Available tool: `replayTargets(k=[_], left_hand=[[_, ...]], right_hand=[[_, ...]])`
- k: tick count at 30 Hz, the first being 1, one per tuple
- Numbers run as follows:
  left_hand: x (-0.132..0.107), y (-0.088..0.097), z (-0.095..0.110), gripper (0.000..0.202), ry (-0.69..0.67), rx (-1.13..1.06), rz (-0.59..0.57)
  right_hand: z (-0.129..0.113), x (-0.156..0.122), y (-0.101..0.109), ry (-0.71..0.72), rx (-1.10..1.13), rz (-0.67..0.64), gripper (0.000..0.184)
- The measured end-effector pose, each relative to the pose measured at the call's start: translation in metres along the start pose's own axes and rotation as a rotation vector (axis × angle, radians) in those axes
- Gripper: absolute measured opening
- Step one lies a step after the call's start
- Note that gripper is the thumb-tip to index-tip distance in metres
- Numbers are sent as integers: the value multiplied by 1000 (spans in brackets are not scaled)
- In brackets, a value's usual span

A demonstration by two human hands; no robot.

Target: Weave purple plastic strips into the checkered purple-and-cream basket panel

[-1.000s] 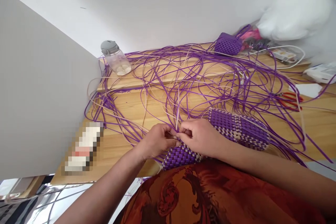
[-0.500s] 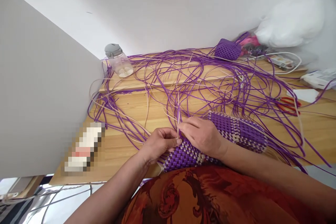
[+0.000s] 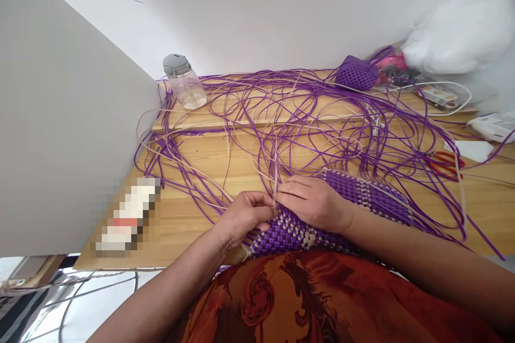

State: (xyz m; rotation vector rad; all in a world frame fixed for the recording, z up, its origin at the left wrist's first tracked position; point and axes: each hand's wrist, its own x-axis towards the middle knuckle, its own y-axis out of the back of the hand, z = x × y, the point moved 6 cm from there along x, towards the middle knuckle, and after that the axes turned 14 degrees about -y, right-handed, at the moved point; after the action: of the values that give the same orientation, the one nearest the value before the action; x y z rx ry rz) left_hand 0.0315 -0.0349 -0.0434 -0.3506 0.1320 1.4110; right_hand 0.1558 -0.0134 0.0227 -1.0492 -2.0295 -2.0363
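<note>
Weave (image 3: 281,236) at the table (image 3: 177,225) edge shows more surface than a second ago; right hand (image 3: 314,204) lies flatter, grip indeterminate. Left hand (image 3: 243,217) pinches a pale strand (image 3: 276,171), apparently controlling it.

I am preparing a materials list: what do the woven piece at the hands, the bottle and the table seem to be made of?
Woven piece: probably plastic, from its smooth, slightly glossy purple and beige surface.
Bottle: plastic or glass, being see-through; its lid looks plastic, dull and opaque.
Table: satin wood or laminate, judging by the grain.
</note>
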Motion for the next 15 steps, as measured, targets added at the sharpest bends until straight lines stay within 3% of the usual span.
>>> replayTargets(k=[4,8,12,15], left_hand=[[-2,0,1,13,18,66,37],[-1,-1,2,15,-10,62,8],[0,0,-2,19,-1,3,12],[1,1,-6,23,13,-38,45]], right_hand=[[-2,-1,9,108,-133,49,16],[6,1,24,130,-238,39,17],[7,5,35,142,-209,44,17],[-7,9,33,146,-130,43,16]])
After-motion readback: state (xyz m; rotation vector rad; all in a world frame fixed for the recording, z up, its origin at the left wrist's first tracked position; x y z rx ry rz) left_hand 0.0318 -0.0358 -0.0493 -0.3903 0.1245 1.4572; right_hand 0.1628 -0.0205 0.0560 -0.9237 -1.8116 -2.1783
